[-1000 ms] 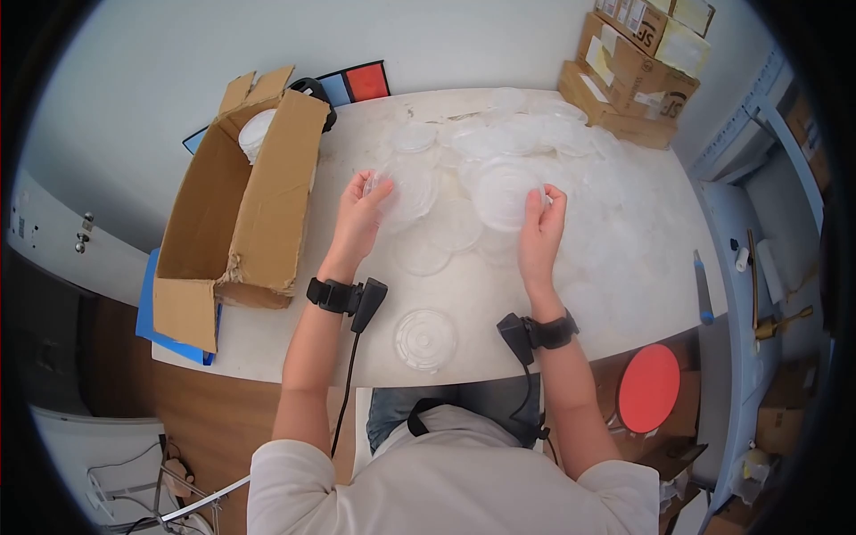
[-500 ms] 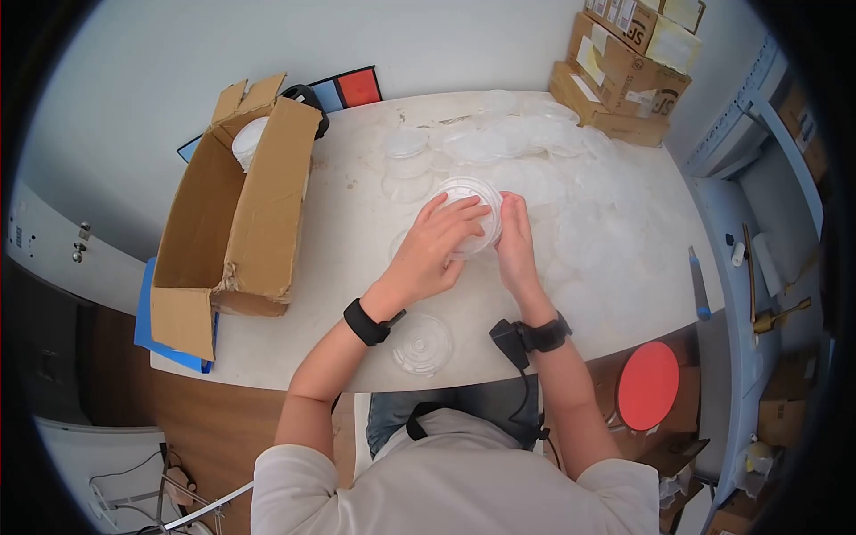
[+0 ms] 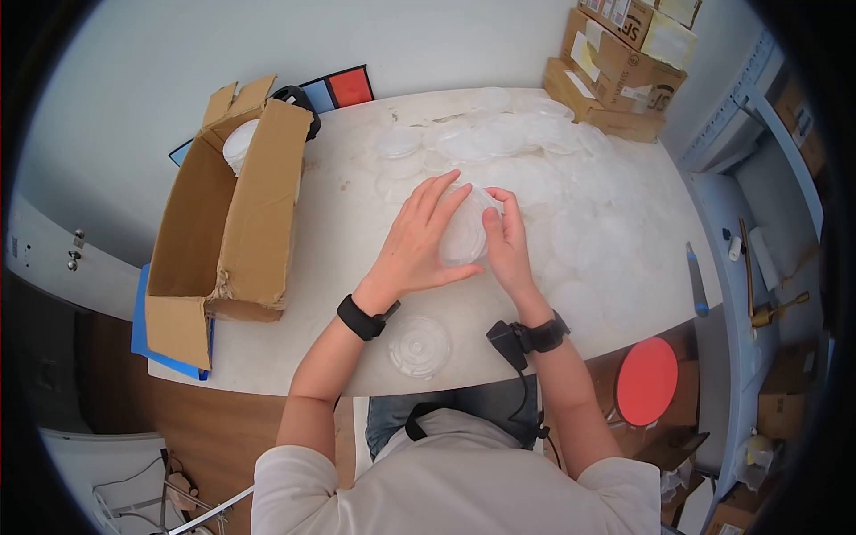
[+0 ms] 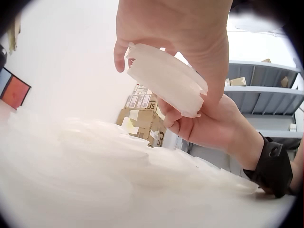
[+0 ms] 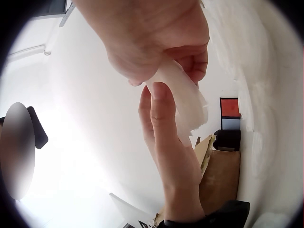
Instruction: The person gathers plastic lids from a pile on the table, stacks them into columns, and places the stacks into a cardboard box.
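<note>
Both hands hold a small stack of clear plastic lids (image 3: 465,234) above the table. My left hand (image 3: 412,236) spans the stack's rim, its fingers spread at the far side and its thumb at the near side. On the right side of the stack, my right hand (image 3: 508,245) pinches the edge between thumb and fingers. Seen from the side in the left wrist view, the nested lids (image 4: 164,78) stand tilted. A single clear lid (image 3: 420,348) lies flat near the table's front edge. Beyond the hands spreads a heap of loose clear lids (image 3: 580,192).
An open cardboard box (image 3: 263,209) stands at the left with a stack of white lids (image 3: 239,147) in it. Closed cartons (image 3: 615,76) are piled at the back right. A blue-handled tool (image 3: 696,281) lies by the right edge of the white table (image 3: 325,267).
One second ago the hands were apart, each holding lids. They came together into one stack; since then the left hand has shifted from over its top to around its rim, and the stack has tilted.
</note>
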Motion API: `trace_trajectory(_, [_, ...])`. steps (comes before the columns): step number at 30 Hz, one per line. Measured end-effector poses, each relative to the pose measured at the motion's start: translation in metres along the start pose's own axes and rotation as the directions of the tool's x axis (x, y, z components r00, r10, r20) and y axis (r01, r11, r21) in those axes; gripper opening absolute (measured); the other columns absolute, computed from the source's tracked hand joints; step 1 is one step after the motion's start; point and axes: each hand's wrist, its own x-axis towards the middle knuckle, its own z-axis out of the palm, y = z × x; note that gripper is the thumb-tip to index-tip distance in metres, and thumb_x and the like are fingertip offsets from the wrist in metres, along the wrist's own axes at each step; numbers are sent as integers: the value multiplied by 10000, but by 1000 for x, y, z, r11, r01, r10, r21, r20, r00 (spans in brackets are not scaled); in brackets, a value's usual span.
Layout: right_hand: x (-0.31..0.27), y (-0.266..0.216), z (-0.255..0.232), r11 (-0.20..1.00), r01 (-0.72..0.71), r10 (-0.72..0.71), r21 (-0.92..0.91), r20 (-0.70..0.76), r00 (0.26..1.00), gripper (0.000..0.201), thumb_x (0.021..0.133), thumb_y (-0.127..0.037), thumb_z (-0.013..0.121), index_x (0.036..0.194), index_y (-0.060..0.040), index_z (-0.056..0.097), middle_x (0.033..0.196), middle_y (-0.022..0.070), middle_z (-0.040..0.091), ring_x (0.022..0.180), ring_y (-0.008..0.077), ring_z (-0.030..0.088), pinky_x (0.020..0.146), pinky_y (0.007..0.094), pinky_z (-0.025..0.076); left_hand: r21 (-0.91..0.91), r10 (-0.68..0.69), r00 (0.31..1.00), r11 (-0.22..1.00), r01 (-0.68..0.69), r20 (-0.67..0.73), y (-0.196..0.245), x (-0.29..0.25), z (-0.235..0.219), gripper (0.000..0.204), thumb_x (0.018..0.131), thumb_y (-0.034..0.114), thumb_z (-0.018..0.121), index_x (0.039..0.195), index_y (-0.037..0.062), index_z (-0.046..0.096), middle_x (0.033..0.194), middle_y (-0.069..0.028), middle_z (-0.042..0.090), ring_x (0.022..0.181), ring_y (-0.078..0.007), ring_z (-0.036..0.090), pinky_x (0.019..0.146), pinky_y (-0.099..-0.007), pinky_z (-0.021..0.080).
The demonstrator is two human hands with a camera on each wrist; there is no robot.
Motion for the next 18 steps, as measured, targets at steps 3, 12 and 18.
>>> trace_trajectory(3, [-1, -6, 0, 999, -32, 33, -26, 25, 999, 343, 944, -306, 370, 1164, -43, 383, 1031, 47, 495, 930, 106, 451, 826, 251, 370, -27, -3, 999, 1000, 2, -33, -2, -1, 4, 801, 528, 281, 768, 1210, 42, 421, 1266, -172, 392, 1171, -355, 379, 971, -450, 323])
trace_trajectory(12, [-3, -7, -2, 987, 85, -83, -135, 21, 996, 402, 957, -347, 268, 1204, -47, 371, 1081, 55, 468, 952, 120, 436, 862, 255, 341, 9, 34, 999, 999, -33, -33, 0, 1, 8, 835, 500, 246, 777, 1224, 36, 419, 1276, -193, 383, 1158, -353, 411, 937, -415, 380])
trace_trajectory(18, [-1, -12, 0, 998, 15, -10, -67, 71, 997, 439, 960, -342, 250, 1206, -16, 409, 1132, 98, 495, 1053, 152, 453, 924, 275, 330, -163, -63, 995, 985, 49, -83, -2, 0, 9, 918, 484, 263, 795, 1262, 23, 372, 1317, -219, 343, 1214, -362, 364, 954, -424, 365])
